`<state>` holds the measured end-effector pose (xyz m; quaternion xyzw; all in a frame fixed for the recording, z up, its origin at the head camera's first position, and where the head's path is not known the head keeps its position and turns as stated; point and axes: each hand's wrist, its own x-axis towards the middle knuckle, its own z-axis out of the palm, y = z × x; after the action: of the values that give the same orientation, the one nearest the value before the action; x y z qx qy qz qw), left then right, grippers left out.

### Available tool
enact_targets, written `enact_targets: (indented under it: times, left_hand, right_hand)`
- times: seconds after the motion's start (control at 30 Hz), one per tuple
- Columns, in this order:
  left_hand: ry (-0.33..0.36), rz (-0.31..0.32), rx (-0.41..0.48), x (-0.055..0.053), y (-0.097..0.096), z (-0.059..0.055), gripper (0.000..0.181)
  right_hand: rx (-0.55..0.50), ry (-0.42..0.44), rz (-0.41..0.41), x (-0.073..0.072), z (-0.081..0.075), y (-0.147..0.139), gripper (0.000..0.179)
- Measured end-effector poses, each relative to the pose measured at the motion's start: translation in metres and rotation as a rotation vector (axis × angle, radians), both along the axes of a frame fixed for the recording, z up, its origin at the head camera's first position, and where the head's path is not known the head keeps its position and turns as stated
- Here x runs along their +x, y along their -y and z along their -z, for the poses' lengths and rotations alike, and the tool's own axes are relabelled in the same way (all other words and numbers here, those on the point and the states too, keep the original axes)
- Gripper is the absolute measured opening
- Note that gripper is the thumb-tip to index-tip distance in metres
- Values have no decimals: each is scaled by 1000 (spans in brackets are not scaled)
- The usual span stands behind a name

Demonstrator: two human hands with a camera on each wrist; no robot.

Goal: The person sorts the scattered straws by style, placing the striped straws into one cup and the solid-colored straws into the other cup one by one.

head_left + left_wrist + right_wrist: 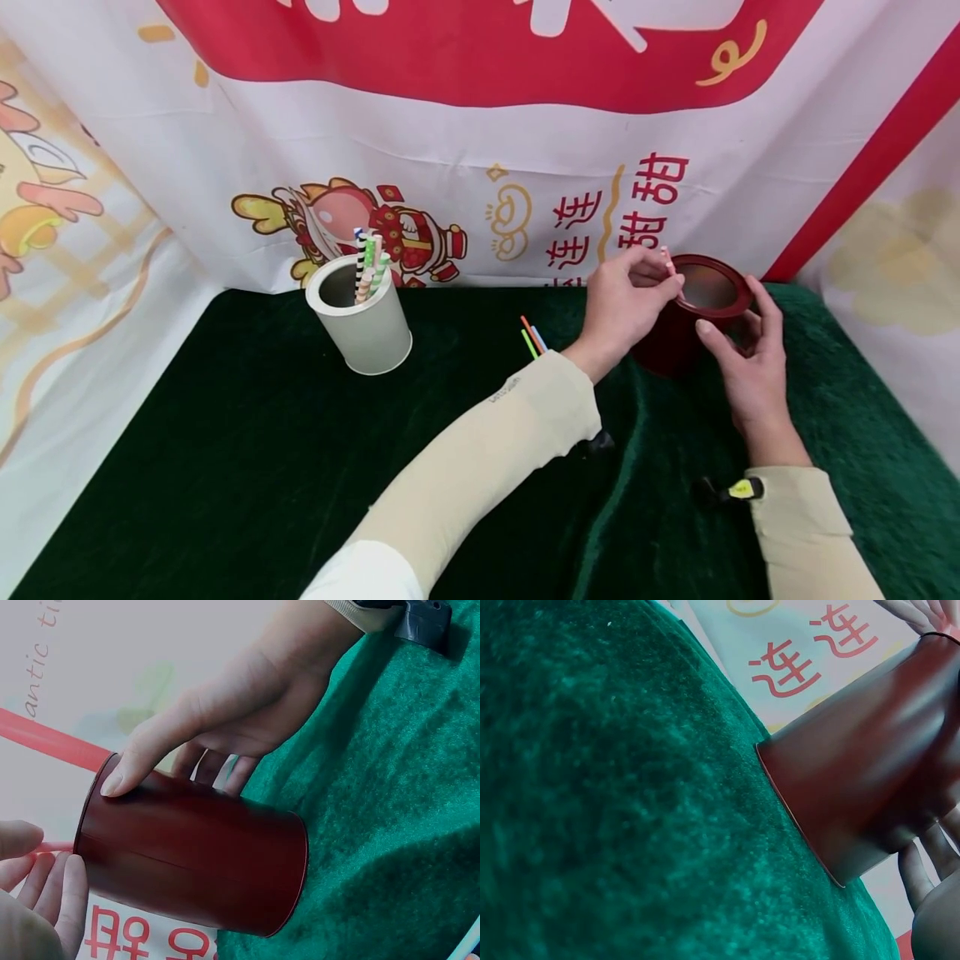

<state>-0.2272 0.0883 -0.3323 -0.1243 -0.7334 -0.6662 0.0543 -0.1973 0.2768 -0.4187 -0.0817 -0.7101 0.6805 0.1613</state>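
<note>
A dark red cylindrical can [667, 346] stands upright on the cloth, its mouth facing up. My left hand [626, 304] pinches a thin pink-and-white stick, apparently a striped straw [667, 260], at the can's left rim. In the left wrist view the pink straw [56, 846] runs from the left fingers to the rim; whether part of it is inside is hidden. My right hand [753, 367] grips the can's right side, thumb near the rim and fingers around the far side. In the right wrist view, its fingers [915, 877] touch the can wall.
A white can [363, 337] holding several striped straws [367, 271] stands at the back left. Thin orange, blue and green sticks [534, 337] lie behind the left forearm, partly hidden. Dark green cloth [225, 467] covers the table; a printed white-and-red curtain [465, 142] hangs behind.
</note>
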Motion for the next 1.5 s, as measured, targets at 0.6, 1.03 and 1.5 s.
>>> enact_targets:
  times: [0.6,1.03,1.5]
  left_hand:
    - [36,-67,99,9,8,2,16]
    - [101,-166,85,19,47,17,16]
    - [367,-367,-80,22,101,62,20]
  right_hand:
    - [7,19,-1,-1,-1,2,80]
    - [14,61,9,5,0,0,81]
    - [11,32,1,2,-1,0,79]
